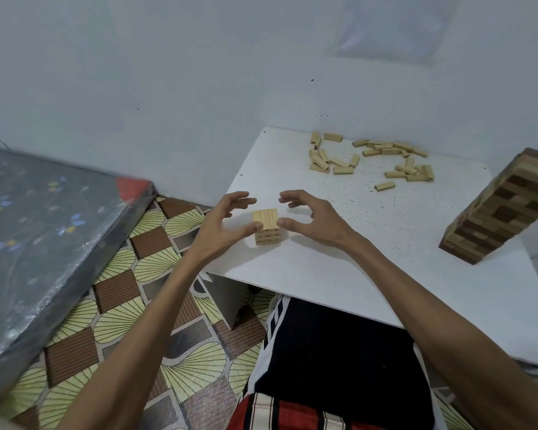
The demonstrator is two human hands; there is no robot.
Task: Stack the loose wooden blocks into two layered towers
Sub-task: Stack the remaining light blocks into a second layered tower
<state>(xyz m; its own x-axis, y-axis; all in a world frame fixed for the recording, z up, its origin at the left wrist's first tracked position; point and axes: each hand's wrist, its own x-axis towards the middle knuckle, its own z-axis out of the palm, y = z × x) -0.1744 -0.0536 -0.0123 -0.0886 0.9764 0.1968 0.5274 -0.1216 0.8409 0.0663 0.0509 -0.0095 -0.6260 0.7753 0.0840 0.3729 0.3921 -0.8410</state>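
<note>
A short tower of pale wooden blocks (pixel 267 226) stands on the white table (pixel 339 268) near its left edge, three blocks across its top layer. My left hand (pixel 222 226) is at the tower's left side, thumb tip touching the top layer, fingers spread and loosely curved above the table. My right hand (pixel 311 217) mirrors it on the right, thumb tip against the top layer, fingers arched over empty space. Neither hand grips a block. A pile of loose pale blocks (pixel 373 158) lies scattered at the table's far side.
A tall tower of darker mixed-wood blocks (pixel 500 209) stands at the table's right edge. A plastic-wrapped dark mattress (pixel 44 237) lies on the patterned floor (pixel 168 305) to the left. A wall runs behind the table. My lap is under the near edge.
</note>
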